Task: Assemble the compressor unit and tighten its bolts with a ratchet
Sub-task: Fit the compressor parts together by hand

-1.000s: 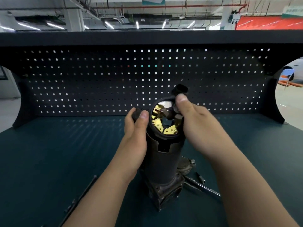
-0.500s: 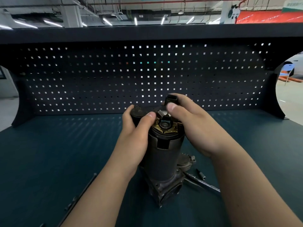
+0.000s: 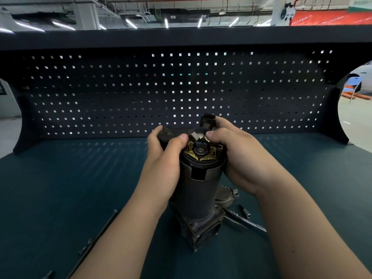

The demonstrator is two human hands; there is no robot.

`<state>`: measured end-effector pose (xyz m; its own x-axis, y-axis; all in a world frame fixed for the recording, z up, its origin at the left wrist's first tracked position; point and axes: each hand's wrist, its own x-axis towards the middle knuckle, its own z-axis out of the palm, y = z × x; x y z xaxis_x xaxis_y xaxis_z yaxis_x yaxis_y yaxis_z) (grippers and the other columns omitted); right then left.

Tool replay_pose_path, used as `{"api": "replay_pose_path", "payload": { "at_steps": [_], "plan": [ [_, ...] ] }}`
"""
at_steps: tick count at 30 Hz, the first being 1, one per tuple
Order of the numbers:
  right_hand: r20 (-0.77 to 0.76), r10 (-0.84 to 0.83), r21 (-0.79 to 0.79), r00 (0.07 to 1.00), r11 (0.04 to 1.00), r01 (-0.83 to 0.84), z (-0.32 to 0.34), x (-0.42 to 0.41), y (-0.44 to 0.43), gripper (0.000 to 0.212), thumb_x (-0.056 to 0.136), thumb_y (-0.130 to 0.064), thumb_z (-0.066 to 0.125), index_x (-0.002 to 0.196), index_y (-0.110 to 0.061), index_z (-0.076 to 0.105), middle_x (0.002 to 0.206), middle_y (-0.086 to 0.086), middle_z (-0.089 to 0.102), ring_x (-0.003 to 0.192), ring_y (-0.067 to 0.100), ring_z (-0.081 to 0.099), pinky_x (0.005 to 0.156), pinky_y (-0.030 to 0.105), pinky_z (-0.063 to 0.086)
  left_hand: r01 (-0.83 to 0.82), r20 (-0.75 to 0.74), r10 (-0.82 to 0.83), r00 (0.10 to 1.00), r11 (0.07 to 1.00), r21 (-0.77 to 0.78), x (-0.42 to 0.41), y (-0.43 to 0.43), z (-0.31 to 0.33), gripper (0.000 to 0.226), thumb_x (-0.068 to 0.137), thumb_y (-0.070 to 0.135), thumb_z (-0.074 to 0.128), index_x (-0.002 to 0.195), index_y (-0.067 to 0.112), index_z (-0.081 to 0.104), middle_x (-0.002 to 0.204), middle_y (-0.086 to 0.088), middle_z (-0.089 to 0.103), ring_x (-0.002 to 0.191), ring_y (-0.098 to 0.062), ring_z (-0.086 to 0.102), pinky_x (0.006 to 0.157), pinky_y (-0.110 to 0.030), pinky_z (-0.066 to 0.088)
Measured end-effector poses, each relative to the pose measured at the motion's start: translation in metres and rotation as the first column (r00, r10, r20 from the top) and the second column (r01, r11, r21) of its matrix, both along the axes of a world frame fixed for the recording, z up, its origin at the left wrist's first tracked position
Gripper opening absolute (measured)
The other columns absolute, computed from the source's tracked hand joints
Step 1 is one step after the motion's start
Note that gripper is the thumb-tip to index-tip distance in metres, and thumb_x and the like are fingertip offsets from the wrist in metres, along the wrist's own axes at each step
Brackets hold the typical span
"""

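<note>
I'm seeing the compressor cylinder (image 3: 198,196) looking like matt dark metal, its base casting (image 3: 198,234) rough and worn (greyish), brassy plates (image 3: 189,152) gleaming on top; the counter (image 3: 60,188) is showing a matt teal surface.

A dark pegboard (image 3: 181,93) backs the teal worktop (image 3: 60,188); strip lights (image 3: 166,23) hang overhead; far right, beyond the bench — a red banner (image 3: 330,16) and a blue chair (image 3: 353,80).

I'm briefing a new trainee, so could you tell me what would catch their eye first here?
The dark compressor unit stands upright on the teal bench, with the left hand and right hand gripping the brass-fitted brush holder at its top. A ratchet lies on the bench right of its base.
</note>
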<state>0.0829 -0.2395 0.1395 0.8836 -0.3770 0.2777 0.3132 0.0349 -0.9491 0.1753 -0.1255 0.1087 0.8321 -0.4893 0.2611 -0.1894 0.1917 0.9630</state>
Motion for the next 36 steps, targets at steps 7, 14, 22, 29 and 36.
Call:
{"api": "replay_pose_path", "payload": {
  "at_steps": [7,14,22,29,36],
  "plan": [
    [0.013,-0.021,-0.042,1.000,0.999,0.021,-0.001,0.000,0.003,0.040,0.080,-0.022,0.050,0.118,-0.023,0.063,0.113,0.001,0.071,0.110,0.020,0.064,0.105,0.044,0.043,-0.004,-0.046,0.004,0.999,1.000,0.011,-0.004,-0.002,0.008,0.085,0.056,0.074,0.055,0.134,0.047,0.036,0.109,0.024,0.059,0.101,0.003,0.057,0.076,-0.024,0.042],
    [0.018,-0.017,-0.069,1.000,0.997,0.019,-0.003,0.002,0.003,0.035,0.081,-0.023,0.051,0.112,-0.025,0.067,0.109,-0.001,0.072,0.105,0.017,0.066,0.096,0.037,0.048,-0.042,-0.033,0.044,0.998,0.997,0.059,-0.008,-0.003,0.013,0.093,0.050,0.076,0.061,0.133,0.049,0.031,0.106,0.023,0.058,0.089,0.005,0.060,0.067,-0.018,0.043],
    [0.003,-0.081,-0.118,0.997,0.990,0.081,-0.005,0.011,0.003,0.027,0.086,-0.035,0.051,0.106,-0.038,0.068,0.110,-0.011,0.071,0.105,0.009,0.066,0.097,0.037,0.047,-0.077,-0.046,0.080,0.996,0.994,0.072,-0.004,-0.004,0.012,0.068,0.072,0.073,0.055,0.131,0.046,0.033,0.102,0.024,0.058,0.077,0.014,0.061,0.053,-0.007,0.043],
    [-0.080,-0.116,-0.069,0.990,0.991,0.110,0.002,0.012,-0.008,0.025,0.093,-0.032,0.053,0.112,-0.023,0.066,0.107,-0.003,0.073,0.100,0.014,0.069,0.091,0.035,0.051,-0.031,-0.019,0.032,0.999,0.998,0.059,-0.009,-0.006,0.010,0.079,0.057,0.081,0.049,0.130,0.055,0.032,0.113,0.027,0.052,0.099,0.006,0.054,0.071,-0.019,0.041],
    [-0.198,-0.117,-0.261,0.973,0.963,0.063,0.022,0.010,-0.021,0.011,0.091,-0.015,0.061,0.082,-0.015,0.068,0.075,-0.001,0.073,0.069,0.011,0.069,0.063,0.026,0.051,0.011,-0.047,-0.009,0.999,0.999,0.035,-0.005,-0.007,0.009,0.063,0.070,0.066,0.056,0.129,0.052,0.038,0.107,0.025,0.059,0.095,0.006,0.057,0.073,-0.020,0.042]
  ]
}}
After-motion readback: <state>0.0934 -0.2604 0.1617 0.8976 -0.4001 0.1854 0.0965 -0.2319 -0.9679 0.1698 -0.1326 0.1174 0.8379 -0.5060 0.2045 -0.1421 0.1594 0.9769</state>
